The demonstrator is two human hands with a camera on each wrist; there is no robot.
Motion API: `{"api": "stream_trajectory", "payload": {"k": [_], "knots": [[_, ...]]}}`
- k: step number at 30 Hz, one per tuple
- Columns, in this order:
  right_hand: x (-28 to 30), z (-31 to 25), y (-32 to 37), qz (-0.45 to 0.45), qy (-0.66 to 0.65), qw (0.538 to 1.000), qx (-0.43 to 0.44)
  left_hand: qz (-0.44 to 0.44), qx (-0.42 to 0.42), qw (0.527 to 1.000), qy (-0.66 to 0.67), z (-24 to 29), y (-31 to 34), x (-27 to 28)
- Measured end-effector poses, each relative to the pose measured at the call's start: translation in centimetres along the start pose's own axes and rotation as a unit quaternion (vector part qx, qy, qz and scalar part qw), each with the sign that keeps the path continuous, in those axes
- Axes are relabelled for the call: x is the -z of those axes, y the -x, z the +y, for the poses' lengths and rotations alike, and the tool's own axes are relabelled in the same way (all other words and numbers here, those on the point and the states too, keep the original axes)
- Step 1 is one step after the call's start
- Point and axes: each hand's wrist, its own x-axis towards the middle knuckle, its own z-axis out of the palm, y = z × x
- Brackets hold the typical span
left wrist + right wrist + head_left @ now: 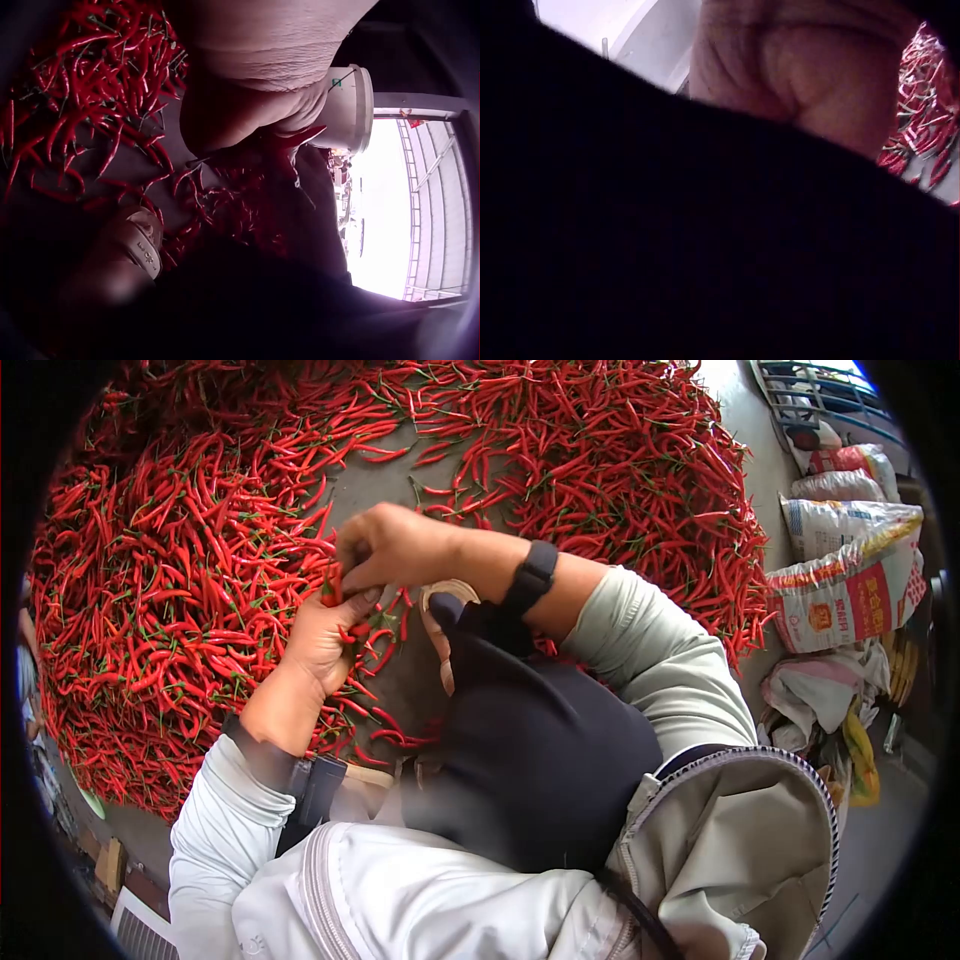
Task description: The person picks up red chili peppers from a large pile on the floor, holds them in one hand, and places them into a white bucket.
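My left hand (322,638) holds red chili peppers, one of them (306,138) jutting out past the palm in the left wrist view. Just above it, my right hand (395,545) is bent downward with thumb and fingers curled together, pinching at a chili pepper by the left thumb. Its palm (802,75) shows in the right wrist view, where a dark shape covers most of the picture and hides the fingers. Loose chili peppers (375,650) with green stems lie beneath the hands.
A large heap of red chilies (150,590) spreads left and ahead, with more (630,470) at the right. Grey floor (375,490) shows between. Printed sacks (850,580) stand at the right. A white bucket (352,109) and a sandal (142,251) appear in the left wrist view.
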Motion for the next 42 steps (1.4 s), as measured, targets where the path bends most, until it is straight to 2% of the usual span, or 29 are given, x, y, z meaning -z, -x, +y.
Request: {"api": "stream_trajectory", "payload": {"k": [1, 3, 5, 6, 7, 8, 9, 11, 13, 14, 15, 17, 19, 20, 21, 23, 24, 25, 28, 31, 32, 34, 35, 37, 38, 39, 40, 42], "knots": [[-0.4, 0.4, -0.2, -0.002, -0.012, 1.0, 0.01, -0.002, -0.001, 1.0, 0.0, -0.3, -0.3, 0.3], [1.2, 0.5, 0.5, -0.023, -0.097, 0.994, -0.042, -0.014, 0.009, 1.0, 0.023, -1.1, -1.3, 1.9], [5.2, 3.2, 1.2, 0.116, 0.072, 0.983, -0.121, -0.044, 0.026, 0.998, 0.04, -0.5, -0.4, 3.0], [7.7, 7.5, 1.6, 0.199, 0.159, 0.961, -0.109, -0.035, 0.031, 0.997, 0.053, -0.5, -0.2, 3.2], [9.5, 10.9, 3.2, 0.328, 0.24, 0.901, -0.15, -0.026, 0.035, 0.997, 0.066, -0.4, 0.1, 3.6], [11.8, 11.3, 5.1, 0.312, 0.333, 0.835, -0.308, -0.028, 0.03, 0.997, 0.072, -0.6, 0.2, 4.3], [13.0, 12.1, 7.6, 0.298, 0.373, 0.785, -0.395, -0.028, 0.028, 0.997, 0.072, -0.6, 0.6, 4.4], [12.1, 17.2, 12.5, 0.283, 0.381, 0.721, -0.504, 0.002, 0.017, 0.995, 0.096, -0.5, 1.1, 4.5], [9.7, 12.8, 13.2, 0.144, 0.423, 0.725, -0.524, -0.03, 0.011, 0.993, 0.115, -0.7, 1.1, 5.6], [8.5, 13.1, 13.4, 0.146, 0.413, 0.749, -0.497, -0.031, 0.011, 0.989, 0.141, -0.7, 1.1, 5.7], [7.4, 13.1, 14.0, 0.102, 0.422, 0.764, -0.477, -0.033, 0.014, 0.985, 0.166, -0.7, 1.1, 5.7], [4.8, 12.6, 15.6, 0.088, 0.459, 0.772, -0.431, -0.008, 0.019, 0.982, 0.188, -0.6, 1.1, 5.6], [3.1, 12.1, 17.4, 0.069, 0.485, 0.786, -0.377, -0.034, 0.027, 0.976, 0.214, -0.6, 1.0, 6.2], [2.3, 11.0, 18.2, 0.042, 0.518, 0.777, -0.355, -0.056, 0.028, 0.972, 0.227, -0.4, 1.3, 6.1], [1.7, 10.6, 19.0, 0.042, 0.517, 0.776, -0.358, -0.058, 0.031, 0.972, 0.227, -0.2, 1.5, 6.2], [1.0, 9.9, 20.9, 0.042, 0.567, 0.763, -0.307, -0.057, 0.03, 0.972, 0.228, 0.1, 1.9, 6.6], [0.8, 9.3, 22.0, 0.072, 0.587, 0.761, -0.265, -0.043, 0.023, 0.976, 0.214, 0.2, 2.0, 6.8], [1.0, 9.3, 22.9, 0.073, 0.586, 0.761, -0.27, -0.047, 0.02, 0.975, 0.216, 0.3, 2.1, 7.1], [1.6, 9.5, 25.8, 0.182, 0.599, 0.706, -0.332, -0.039, 0.016, 0.977, 0.208, 0.5, 2.6, 7.9], [2.8, 9.0, 28.0, 0.25, 0.593, 0.656, -0.395, -0.032, 0.009, 0.98, 0.197, 0.7, 2.7, 8.7], [3.0, 8.5, 28.0, 0.251, 0.592, 0.655, -0.397, -0.034, 0.006, 0.979, 0.202, 0.7, 2.7, 8.9], [3.2, 7.5, 27.4, 0.338, 0.6, 0.615, -0.384, -0.039, 0.006, 0.977, 0.21, 0.7, 2.7, 9.0], [3.2, 7.2, 26.8, 0.338, 0.6, 0.615, -0.384, -0.039, 0.006, 0.977, 0.211, 0.7, 2.7, 9.0], [2.8, 6.8, 24.9, 0.392, 0.617, 0.587, -0.348, -0.032, 0.012, 0.975, 0.222, 0.8, 2.7, 9.0], [2.1, 6.5, 23.6, 0.4, 0.593, 0.615, -0.332, -0.032, 0.012, 0.975, 0.22, 0.7, 2.7, 9.0], [1.4, 7.6, 22.6, 0.402, 0.59, 0.646, -0.269, -0.034, 0.011, 0.975, 0.219, 0.7, 2.8, 9.0], [0.3, 7.8, 21.3, 0.369, 0.57, 0.702, -0.216, -0.037, 0.01, 0.975, 0.218, 0.6, 2.7, 9.0], [-3.1, 10.1, 18.7, 0.291, 0.571, 0.756, -0.132, -0.039, 0.009, 0.975, 0.22, 0.7, 2.8, 8.8]]}}
